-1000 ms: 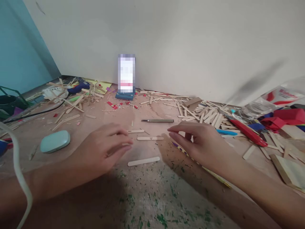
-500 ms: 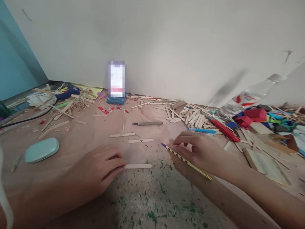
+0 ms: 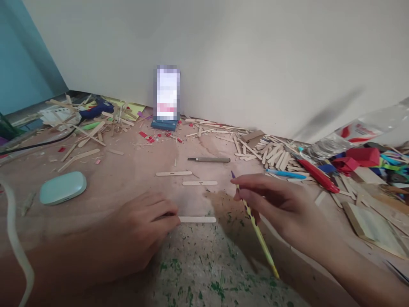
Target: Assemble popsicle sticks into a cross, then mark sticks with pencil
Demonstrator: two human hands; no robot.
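My left hand (image 3: 143, 226) is closed at the left end of a plain wooden craft stick (image 3: 198, 219), which lies flat on the table; the fingers cover that end. My right hand (image 3: 284, 209) pinches a yellow pencil (image 3: 264, 248) with purple dots near its purple-tipped end. The pencil slants, its far end pointing down toward me. Beyond the hands lie two craft sticks, an upper one (image 3: 164, 174) and a lower one (image 3: 207, 183), each with a dark mark at its middle. A thin carving tool (image 3: 211, 160) with a brown handle rests behind them.
A mint-coloured case (image 3: 63, 188) sits at left, near a white cable (image 3: 14, 226). A phone (image 3: 167, 94) stands against the wall on a blue stand (image 3: 164, 125). Craft sticks (image 3: 276, 153), a blue pen (image 3: 286, 174), a red cutter (image 3: 319, 175) and a bottle (image 3: 354, 132) crowd the right.
My right hand has picked the pencil up off the table; it was lying beside the fingers before. My left hand stays on the stick. The view has shifted slightly.
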